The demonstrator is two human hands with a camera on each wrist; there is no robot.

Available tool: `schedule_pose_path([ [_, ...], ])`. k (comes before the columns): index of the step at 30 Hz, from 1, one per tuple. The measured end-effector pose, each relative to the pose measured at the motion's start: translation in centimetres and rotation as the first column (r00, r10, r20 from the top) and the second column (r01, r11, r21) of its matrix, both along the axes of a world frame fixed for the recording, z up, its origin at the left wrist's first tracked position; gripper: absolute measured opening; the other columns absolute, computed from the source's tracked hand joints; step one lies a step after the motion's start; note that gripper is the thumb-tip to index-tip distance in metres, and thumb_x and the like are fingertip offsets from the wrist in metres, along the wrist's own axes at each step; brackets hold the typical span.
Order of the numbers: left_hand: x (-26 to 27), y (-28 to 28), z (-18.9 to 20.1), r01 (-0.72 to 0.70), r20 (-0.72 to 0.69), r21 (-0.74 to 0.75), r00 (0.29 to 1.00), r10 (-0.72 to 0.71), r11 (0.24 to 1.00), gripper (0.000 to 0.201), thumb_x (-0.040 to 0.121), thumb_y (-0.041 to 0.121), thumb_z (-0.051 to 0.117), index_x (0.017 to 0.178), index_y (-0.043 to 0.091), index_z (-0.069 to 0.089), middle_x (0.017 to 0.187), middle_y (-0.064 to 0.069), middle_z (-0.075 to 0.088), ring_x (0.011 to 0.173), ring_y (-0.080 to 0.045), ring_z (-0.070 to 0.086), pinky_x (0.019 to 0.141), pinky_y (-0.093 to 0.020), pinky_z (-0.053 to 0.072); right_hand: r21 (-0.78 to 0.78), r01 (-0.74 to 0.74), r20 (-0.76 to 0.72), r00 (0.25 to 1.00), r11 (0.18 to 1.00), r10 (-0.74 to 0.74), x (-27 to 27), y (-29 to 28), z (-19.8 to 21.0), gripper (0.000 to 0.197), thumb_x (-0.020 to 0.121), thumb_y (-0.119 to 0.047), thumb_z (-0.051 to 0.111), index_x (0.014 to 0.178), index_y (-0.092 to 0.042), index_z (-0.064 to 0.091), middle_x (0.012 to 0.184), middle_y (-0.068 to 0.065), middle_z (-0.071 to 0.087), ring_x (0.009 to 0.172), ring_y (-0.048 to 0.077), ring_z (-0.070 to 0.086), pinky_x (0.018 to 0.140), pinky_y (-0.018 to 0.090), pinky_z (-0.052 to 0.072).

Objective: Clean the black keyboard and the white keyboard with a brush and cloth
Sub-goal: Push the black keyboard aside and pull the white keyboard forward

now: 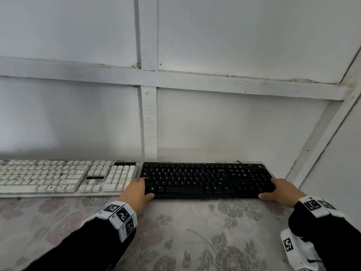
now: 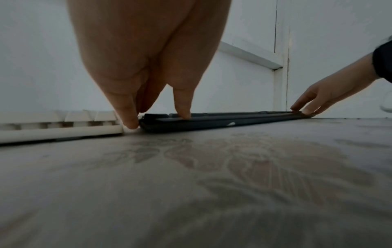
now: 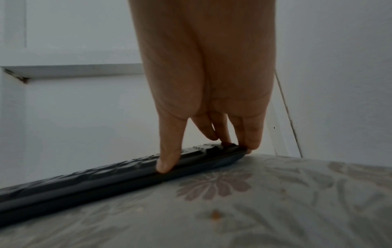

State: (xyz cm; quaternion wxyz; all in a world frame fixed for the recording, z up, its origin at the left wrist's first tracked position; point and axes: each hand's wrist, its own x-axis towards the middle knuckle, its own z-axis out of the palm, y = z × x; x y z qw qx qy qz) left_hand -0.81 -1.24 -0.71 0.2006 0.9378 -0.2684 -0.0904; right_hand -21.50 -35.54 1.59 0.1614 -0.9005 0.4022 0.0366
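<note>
Floral-patterned cloth covers the desk [image 1: 175, 227], and the black keyboard [image 1: 207, 179] lies along its back edge toward the right corner, flat on the cloth. The left hand [image 1: 136, 190] clasps its left end, thumb on the front edge and fingers [image 2: 131, 120] down the side. The right hand [image 1: 281, 189] clasps the right end the same way, thumb [image 3: 167, 164] on the front rim. The white keyboard [image 1: 64, 178], stained in spots, lies just beside it along the back edge, to the left.
</note>
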Motion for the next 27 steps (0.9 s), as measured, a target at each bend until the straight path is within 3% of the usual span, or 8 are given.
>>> schedule_pose_path([
  [3,-0.2,1.3,0.8,0.067,0.058,-0.067,0.996,-0.063,0.996,0.046,0.091,0.03,0.054,0.132,0.011,0.041,0.133,-0.004,0.047,0.122,-0.018,0.044,0.101,-0.025,0.034,-0.072,0.035,0.007,0.999,0.997,-0.035,0.5,0.8,-0.5,0.041,0.08,-0.042,0.07,0.1,-0.01,0.053,0.109,0.01,0.061,0.094,0.023,0.059,0.079,0.032,0.047],
  [6,-0.4,4.0,1.5,0.131,0.109,-0.19,0.988,-0.111,0.973,0.052,0.091,0.027,0.055,0.138,0.013,0.038,0.136,-0.003,0.047,0.123,-0.016,0.044,0.105,-0.029,0.037,-0.073,0.02,0.087,0.996,0.997,-0.014,1.6,3.3,-0.2,0.046,0.079,-0.043,0.069,0.111,-0.014,0.056,0.119,0.011,0.059,0.105,0.027,0.057,0.091,0.037,0.047],
  [9,0.2,7.7,1.8,0.132,0.129,-0.256,0.986,-0.101,0.958,0.05,0.09,0.024,0.057,0.137,0.015,0.042,0.133,-0.003,0.05,0.122,-0.015,0.047,0.103,-0.034,0.041,-0.002,-0.057,0.126,0.99,0.998,0.056,3.5,8.3,1.0,0.071,0.086,-0.037,0.066,0.143,-0.007,0.036,0.147,0.013,0.037,0.134,0.027,0.037,0.109,0.035,0.032],
  [11,1.2,10.5,2.0,0.076,0.118,-0.268,0.992,-0.045,0.96,0.051,0.088,0.024,0.06,0.136,0.014,0.043,0.131,-0.004,0.052,0.12,-0.017,0.049,0.103,-0.036,0.042,0.024,-0.141,0.158,0.978,0.99,0.136,5.5,12.1,1.6,0.075,0.088,-0.035,0.064,0.147,-0.006,0.027,0.152,0.01,0.03,0.14,0.024,0.029,0.112,0.031,0.025],
  [19,6.3,22.9,2.1,-0.132,0.101,-0.153,0.984,0.148,0.979,0.06,0.087,0.028,0.061,0.139,0.011,0.036,0.14,-0.008,0.043,0.128,-0.021,0.042,0.105,-0.029,0.03,0.177,-0.391,0.257,0.904,0.903,0.341,14.9,27.0,2.0,0.075,0.089,-0.036,0.062,0.148,-0.009,0.024,0.153,0.005,0.029,0.141,0.02,0.029,0.114,0.03,0.026],
  [21,8.2,26.1,2.0,-0.174,0.075,-0.126,0.98,0.184,0.977,0.062,0.087,0.028,0.061,0.14,0.011,0.035,0.142,-0.008,0.041,0.13,-0.022,0.039,0.106,-0.029,0.029,0.206,-0.404,0.277,0.898,0.891,0.343,17.0,29.5,1.8,0.064,0.09,-0.03,0.063,0.143,-0.009,0.034,0.139,-0.002,0.044,0.131,0.017,0.04,0.102,0.02,0.032],
  [23,10.4,29.0,1.9,-0.219,0.033,-0.123,0.974,0.225,0.968,0.065,0.085,0.027,0.063,0.14,0.009,0.034,0.144,-0.01,0.039,0.132,-0.023,0.037,0.108,-0.031,0.027,0.224,-0.415,0.292,0.892,0.882,0.346,18.7,31.6,1.8,0.044,0.089,-0.023,0.064,0.13,-0.015,0.049,0.117,-0.008,0.052,0.111,0.011,0.051,0.085,0.015,0.035],
  [27,15.5,33.4,1.6,-0.257,0.016,-0.123,0.965,0.261,0.958,0.07,0.079,0.025,0.071,0.137,0.003,0.039,0.14,-0.014,0.043,0.128,-0.029,0.041,0.106,-0.036,0.032,0.237,-0.359,0.343,0.9,0.903,0.268,21.6,33.0,0.6,0.043,0.079,-0.027,0.074,0.119,-0.018,0.058,0.115,0.001,0.064,0.106,0.017,0.061,0.094,0.035,0.048],
])
